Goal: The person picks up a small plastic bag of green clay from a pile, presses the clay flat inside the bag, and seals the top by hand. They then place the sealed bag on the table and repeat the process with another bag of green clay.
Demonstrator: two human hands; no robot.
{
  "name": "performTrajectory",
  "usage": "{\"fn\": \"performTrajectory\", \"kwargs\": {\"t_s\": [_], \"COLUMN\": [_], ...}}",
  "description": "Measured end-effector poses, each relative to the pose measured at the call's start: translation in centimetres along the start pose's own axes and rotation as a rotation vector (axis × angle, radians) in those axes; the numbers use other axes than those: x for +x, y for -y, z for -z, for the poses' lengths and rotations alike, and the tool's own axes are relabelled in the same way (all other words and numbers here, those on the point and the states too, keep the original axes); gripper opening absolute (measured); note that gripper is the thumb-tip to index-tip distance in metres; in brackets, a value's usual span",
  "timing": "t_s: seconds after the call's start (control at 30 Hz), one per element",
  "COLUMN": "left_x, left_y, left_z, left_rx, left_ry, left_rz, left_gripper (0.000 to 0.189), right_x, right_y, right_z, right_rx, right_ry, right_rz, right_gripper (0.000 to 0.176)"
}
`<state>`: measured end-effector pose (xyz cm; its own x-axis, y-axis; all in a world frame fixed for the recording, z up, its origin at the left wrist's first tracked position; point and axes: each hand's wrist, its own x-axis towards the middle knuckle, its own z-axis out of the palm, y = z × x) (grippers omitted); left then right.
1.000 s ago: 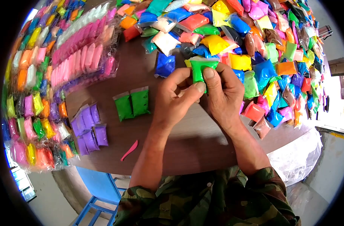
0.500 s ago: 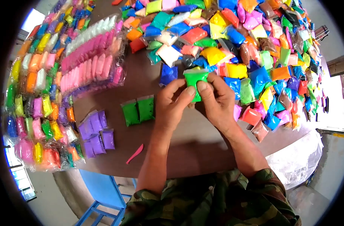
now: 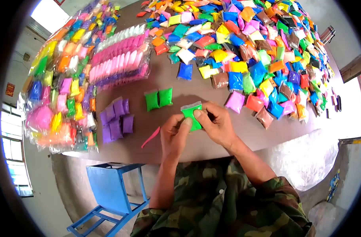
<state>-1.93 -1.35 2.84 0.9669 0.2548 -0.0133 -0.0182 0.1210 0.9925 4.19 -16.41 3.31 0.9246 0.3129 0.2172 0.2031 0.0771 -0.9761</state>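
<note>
Between my two hands is a small clear packet of bright green clay-like material (image 3: 193, 115), its flat sealed edge at the top. My left hand (image 3: 175, 132) pinches its left side with the thumb on the front. On the right side, my right hand (image 3: 217, 123) grips it the same way, thumb pressed on the face. Two more green packets (image 3: 158, 99) lie side by side beyond my left hand. A group of purple packets (image 3: 116, 120) rests farther left. Just left of my left hand lies a pink plastic knife-like tool (image 3: 151, 137).
A large heap of mixed-colour packets (image 3: 243, 51) covers the back and right of the table. Bagged rows of pink and white packets (image 3: 119, 55) and bundled colours (image 3: 62, 91) line the left. A blue chair (image 3: 109, 187) stands at the front edge; clear plastic sheeting (image 3: 307, 158) hangs at right.
My hands have brought the green packet nearer to my body, still gripping it from both sides. The camera view has shifted, showing more of the chair and the heap.
</note>
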Motion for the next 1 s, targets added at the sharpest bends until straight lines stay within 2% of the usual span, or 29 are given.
{"fn": "performTrajectory", "kwargs": {"t_s": [0.17,0.2,0.23,0.33,0.37,0.47,0.53,0.8,1.0], "left_x": [-4.1,-4.5,-5.0,-6.0,-6.0,-5.9,-5.9,-5.6,-5.5], "left_y": [2.2,2.2,2.0,1.4,1.6,3.2,3.4,4.4,4.6], "left_z": [0.9,0.6,0.2,-0.6,-0.4,0.3,0.3,0.2,0.8], "left_rx": [0.128,0.148,0.148,0.081,0.106,0.12,0.106,0.102,0.042], "left_ry": [0.059,0.073,0.077,0.041,0.09,0.13,0.126,0.051,0.101], "left_rz": [0.044,0.065,0.064,0.07,0.078,0.074,0.065,-0.013,0.02], "left_gripper": [0.016,0.016,0.016,0.017,0.016,0.016,0.017,0.018,0.015], "right_x": [-5.5,-6.4,-7.1,-8.8,-9.1,-9.3,-9.3,-9.0,-9.1], "right_y": [-0.8,-1.0,-1.3,-1.8,-1.9,-2.3,-2.6,-2.8,-3.5], "right_z": [0.1,0.1,0.1,0.5,0.6,0.6,0.8,0.5,0.0], "right_rx": [-0.019,0.062,0.143,0.128,0.128,0.136,-0.004,-0.009,0.006], "right_ry": [-0.023,-0.048,-0.073,-0.05,-0.052,-0.046,-0.056,-0.069,-0.092], "right_rz": [-0.041,-0.051,-0.059,-0.065,-0.064,-0.043,0.015,0.008,0.054], "right_gripper": [0.014,0.015,0.016,0.016,0.016,0.017,0.018,0.016,0.017]}}
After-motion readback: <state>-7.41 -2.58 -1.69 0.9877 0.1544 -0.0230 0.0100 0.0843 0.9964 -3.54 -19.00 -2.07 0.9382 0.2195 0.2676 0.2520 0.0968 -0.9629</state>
